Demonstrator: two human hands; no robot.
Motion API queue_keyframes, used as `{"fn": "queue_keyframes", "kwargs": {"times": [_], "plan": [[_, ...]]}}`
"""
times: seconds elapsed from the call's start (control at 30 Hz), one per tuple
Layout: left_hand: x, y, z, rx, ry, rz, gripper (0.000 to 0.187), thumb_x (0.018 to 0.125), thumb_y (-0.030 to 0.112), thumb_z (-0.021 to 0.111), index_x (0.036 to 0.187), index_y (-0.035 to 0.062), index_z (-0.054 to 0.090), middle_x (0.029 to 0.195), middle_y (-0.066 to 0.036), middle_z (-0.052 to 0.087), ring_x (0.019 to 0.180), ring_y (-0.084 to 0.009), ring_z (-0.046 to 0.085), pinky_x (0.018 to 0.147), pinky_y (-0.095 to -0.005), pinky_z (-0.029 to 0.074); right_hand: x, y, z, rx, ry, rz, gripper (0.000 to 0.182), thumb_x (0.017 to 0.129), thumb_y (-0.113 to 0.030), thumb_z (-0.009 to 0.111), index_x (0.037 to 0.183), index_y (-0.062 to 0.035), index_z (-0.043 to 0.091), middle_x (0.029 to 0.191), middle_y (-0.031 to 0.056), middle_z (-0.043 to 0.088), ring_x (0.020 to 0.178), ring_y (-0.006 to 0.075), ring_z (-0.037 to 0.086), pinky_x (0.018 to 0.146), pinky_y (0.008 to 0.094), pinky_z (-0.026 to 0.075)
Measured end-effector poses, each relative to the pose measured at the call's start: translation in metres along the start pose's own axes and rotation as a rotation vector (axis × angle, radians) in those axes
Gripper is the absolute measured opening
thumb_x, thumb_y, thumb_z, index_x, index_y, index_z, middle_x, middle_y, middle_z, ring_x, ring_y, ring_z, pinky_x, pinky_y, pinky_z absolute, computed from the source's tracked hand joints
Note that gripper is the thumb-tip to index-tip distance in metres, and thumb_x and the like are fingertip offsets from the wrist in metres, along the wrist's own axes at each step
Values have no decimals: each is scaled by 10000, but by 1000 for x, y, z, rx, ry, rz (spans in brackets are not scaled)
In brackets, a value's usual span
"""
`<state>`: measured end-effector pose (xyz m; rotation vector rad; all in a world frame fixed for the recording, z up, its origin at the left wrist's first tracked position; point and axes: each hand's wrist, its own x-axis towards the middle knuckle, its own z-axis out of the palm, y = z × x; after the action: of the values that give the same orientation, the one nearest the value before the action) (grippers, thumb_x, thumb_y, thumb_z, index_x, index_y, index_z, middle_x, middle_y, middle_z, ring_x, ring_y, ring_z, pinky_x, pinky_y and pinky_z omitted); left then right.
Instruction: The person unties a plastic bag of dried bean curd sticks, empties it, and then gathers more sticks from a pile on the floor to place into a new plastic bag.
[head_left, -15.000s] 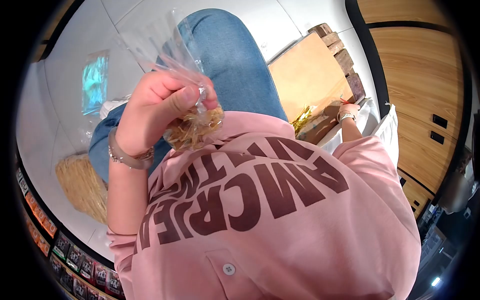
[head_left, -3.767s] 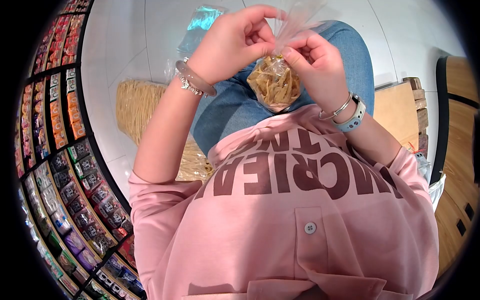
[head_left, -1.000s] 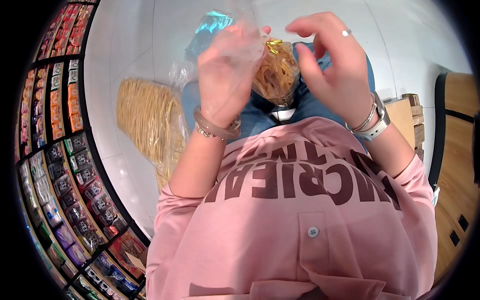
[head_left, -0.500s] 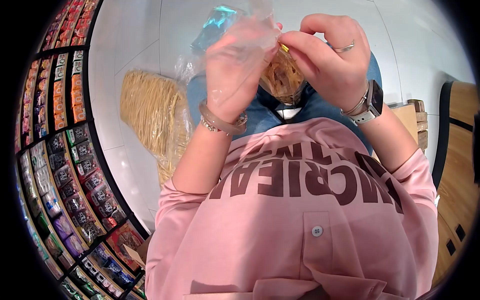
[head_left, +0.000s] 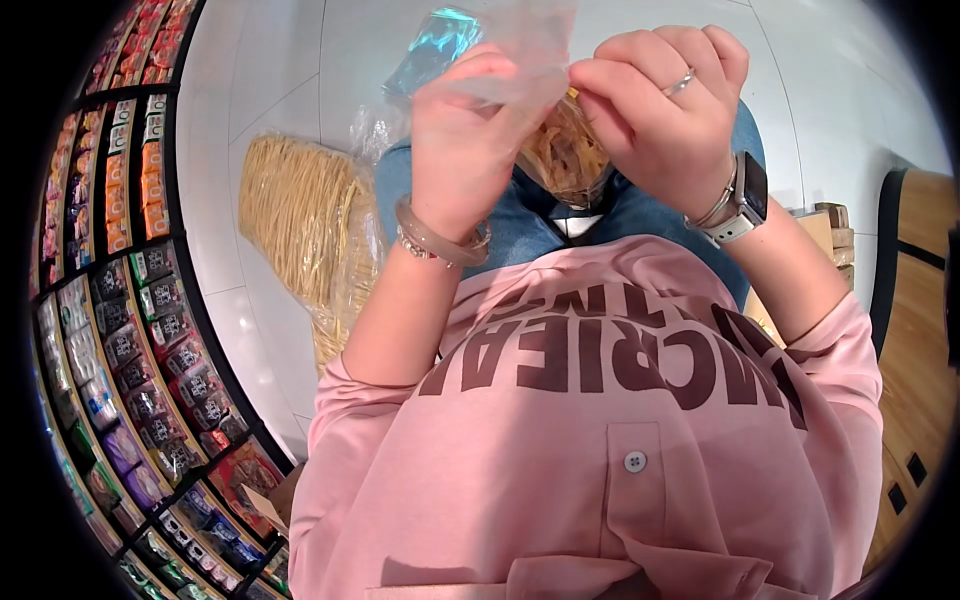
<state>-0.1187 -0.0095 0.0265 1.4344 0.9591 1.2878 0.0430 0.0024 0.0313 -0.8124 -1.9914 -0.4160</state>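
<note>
A clear plastic bag of brown dried pieces (head_left: 565,158) hangs between my hands, above my lap. Its loose top (head_left: 540,45) rises through my left hand (head_left: 455,160), whose fingers are closed on the gathered plastic and partly veiled by it. A small yellow tie (head_left: 573,92) shows at the bag's neck. Beside it, my right hand (head_left: 665,115) has thumb and forefinger pinched together at the neck, the other fingers curled. Whether that pinch holds the tie's end or the plastic is hidden.
Wrapped bundles of pale yellow sticks (head_left: 300,205) lie on the floor at left. Beyond my left hand is a shiny blue plastic packet (head_left: 435,50). Shelves of packaged snacks (head_left: 130,345) line the left side; a wooden fixture (head_left: 920,300) stands at right.
My right hand has shifted slightly up, its fingers turning at the bag's neck. The bag's loose top has spread to the right above my left hand.
</note>
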Motion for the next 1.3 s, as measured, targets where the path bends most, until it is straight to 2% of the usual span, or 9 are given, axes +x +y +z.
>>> {"fn": "queue_keyframes", "kwargs": {"times": [0.2,0.3,0.5,0.7,0.8,1.0,1.1,1.2,1.3], "plan": [[-3,-2,4,-137,71,-49,56,741,-17,632,768,-37,587,897,-59,559,752,-102,547,661,-200,446,4,-12,-6,166,-159,261,157,613,-70,648,747,-99,573,743,-13,554,677,160,501,719,299,308],[-3,-6,1,-59,42,12,67,731,-23,629,788,-36,597,922,-66,565,800,-115,549,700,-223,452,6,-15,-6,230,-154,369,76,656,-119,619,729,-124,602,653,-9,537,610,180,506,490,270,377],[-6,-1,4,158,15,185,94,706,0,643,798,-9,628,904,-75,573,824,-148,554,737,-263,450,13,-8,-20,966,-473,910,127,760,-122,515,697,-35,584,544,1,506,560,107,465,504,250,351],[-13,6,20,288,66,267,93,669,15,652,758,39,648,836,-73,569,783,-182,549,704,-267,435,24,0,-42,1060,-648,1251,112,727,-95,556,656,-9,563,618,-6,535,548,79,452,474,229,347],[-14,3,27,406,49,369,100,653,13,653,751,34,643,830,-60,568,770,-184,545,690,-267,435,14,22,-56,1495,-797,1166,217,802,-150,539,920,20,608,814,13,571,666,66,472,585,207,376],[-17,6,32,339,9,264,70,683,18,630,753,19,623,841,-70,571,788,-184,552,725,-273,440,21,20,-63,1336,-916,1444,228,809,-157,525,955,0,601,701,-28,490,524,57,317,470,189,260],[-9,3,22,159,-45,86,72,721,50,626,774,3,614,924,-83,587,853,-164,562,805,-269,428,24,23,-51,1210,-876,1286,135,801,-132,528,756,-14,578,577,-54,454,508,55,394,445,216,309],[6,4,6,15,-123,-91,127,747,99,649,787,-18,617,1017,-86,584,911,-137,555,827,-251,424,22,16,-40,919,-641,1021,127,788,-130,535,846,-28,584,594,-23,497,548,114,492,490,250,382],[17,-8,-14,-35,-167,-228,159,801,178,623,850,29,597,797,3,587,749,-65,520,718,-214,402,14,20,-29,333,-480,358,184,744,-115,577,925,-88,588,661,27,537,626,202,553,565,288,434]]}}
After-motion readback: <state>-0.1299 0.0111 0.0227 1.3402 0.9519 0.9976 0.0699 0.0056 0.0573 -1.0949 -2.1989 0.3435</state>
